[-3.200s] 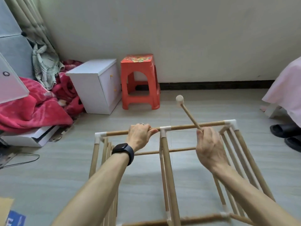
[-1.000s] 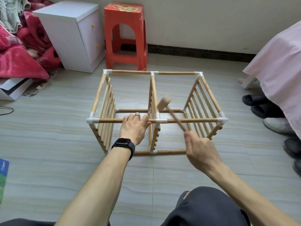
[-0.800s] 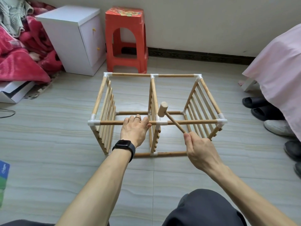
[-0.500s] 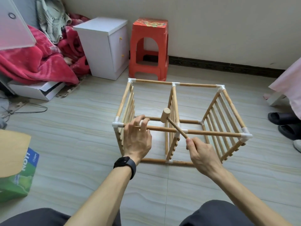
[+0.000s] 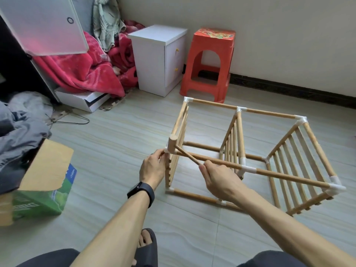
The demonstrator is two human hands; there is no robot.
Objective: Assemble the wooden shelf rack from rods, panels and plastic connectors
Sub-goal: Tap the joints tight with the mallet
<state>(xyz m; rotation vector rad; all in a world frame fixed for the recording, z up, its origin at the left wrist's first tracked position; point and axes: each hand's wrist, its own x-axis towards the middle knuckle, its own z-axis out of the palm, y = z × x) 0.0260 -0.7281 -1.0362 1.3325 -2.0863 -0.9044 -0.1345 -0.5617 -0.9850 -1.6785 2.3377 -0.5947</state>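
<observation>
- Rack (image 5: 285, 176) of wooden rods and white plastic connectors stands on the tiled floor (image 5: 115, 151), right of centre. It is an open box frame with three slatted panels upright inside it: one at the left end, one in the middle and one at the right end.
- Small wooden mallet (image 5: 172, 144): its head sits upright against the frame's near-left top corner, and its thin handle slants down and to the right across the near top rod.
- The right hand (image 5: 219, 179) is curled round the low end of the mallet handle, thumb on top. Its forearm reaches in from the lower right.
- The left hand (image 5: 153, 168) is at that same corner, back of the hand towards the camera. Its fingertips seem to pinch the corner connector (image 5: 165, 150), which is mostly hidden behind them. A black smartwatch (image 5: 141, 190) sits on the wrist.
- A foot in a dark slipper (image 5: 146, 241) rests on the floor between the forearms.
- Against the pale wall (image 5: 269, 35) beyond the rack stand a white bedside cabinet (image 5: 154, 60) and, just to its right, a red plastic stool (image 5: 210, 60).
- To the left lie a heaped red blanket (image 5: 81, 72), a wire hanger (image 5: 71, 120) on the floor and an open green cardboard box (image 5: 38, 189).
</observation>
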